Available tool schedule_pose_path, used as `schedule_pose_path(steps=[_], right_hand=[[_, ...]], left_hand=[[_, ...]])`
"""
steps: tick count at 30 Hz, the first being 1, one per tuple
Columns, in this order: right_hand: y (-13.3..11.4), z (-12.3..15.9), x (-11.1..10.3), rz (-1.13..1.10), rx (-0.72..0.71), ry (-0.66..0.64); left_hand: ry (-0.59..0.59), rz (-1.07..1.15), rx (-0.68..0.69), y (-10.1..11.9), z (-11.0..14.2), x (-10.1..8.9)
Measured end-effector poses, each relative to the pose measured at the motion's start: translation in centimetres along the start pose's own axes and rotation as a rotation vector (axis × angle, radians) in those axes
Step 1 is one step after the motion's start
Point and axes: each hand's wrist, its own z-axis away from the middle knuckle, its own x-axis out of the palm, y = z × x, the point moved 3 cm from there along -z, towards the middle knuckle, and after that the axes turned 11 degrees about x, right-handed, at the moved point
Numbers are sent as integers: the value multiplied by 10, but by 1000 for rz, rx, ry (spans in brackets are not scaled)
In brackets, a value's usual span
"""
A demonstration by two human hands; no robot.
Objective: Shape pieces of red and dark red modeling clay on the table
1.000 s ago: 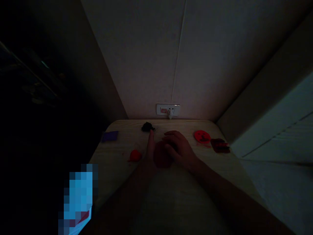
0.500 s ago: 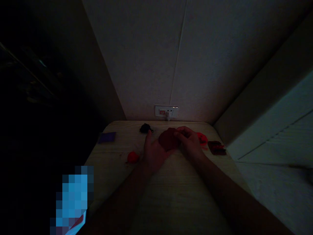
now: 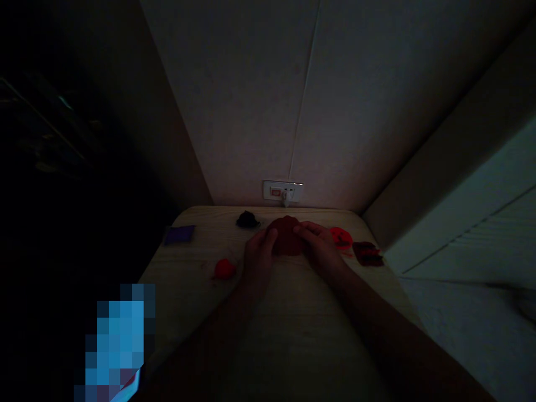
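Note:
A flat dark red disc of what looks like modelling clay (image 3: pixel 287 237) is held up between both hands over the table. My left hand (image 3: pixel 258 254) grips its left edge, thumb on the near face. On the opposite edge, my right hand (image 3: pixel 320 245) pinches the disc between thumb and fingers. The fingers behind the disc are hidden. A bright red lump (image 3: pixel 225 269) lies to the left of my left hand. Just beyond that hand is a black lump (image 3: pixel 247 219).
The light is dim. A purple packet (image 3: pixel 180 234) lies at the table's left edge. On the right are a bright red flat piece with dark marks (image 3: pixel 340 238) and a dark red piece with black strips (image 3: pixel 368 254). A wall socket (image 3: pixel 283 191) with a plug is behind the wooden table (image 3: pixel 280 335).
My left hand has gone from lying spread under the disc to gripping its left edge. The disc now faces me more squarely. My right hand keeps its hold.

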Motion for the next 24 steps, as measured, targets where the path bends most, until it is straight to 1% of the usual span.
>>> schedule_pose_path(steps=[4,13,15,17,20,22,24], right_hand=[[3,-2,-2,28,-13,15],[4,0,-3,61,-29,20],[4,1,-2,67,-29,31],[2,1,-1,75,-33,51],[-9,0,-3,100,-51,104],[-22,2,-12,119,-63,153],[-38,9,-28,125,-78,217]], left_hand=[[-22,-16,55,-2,-2,-2],[19,-102,124,2,-3,-4],[22,-105,117,1,-3,-4],[60,-81,98,0,-4,-5],[112,1,57,0,-5,-5],[79,26,43,0,-5,-3],[27,2,59,2,-5,-1]])
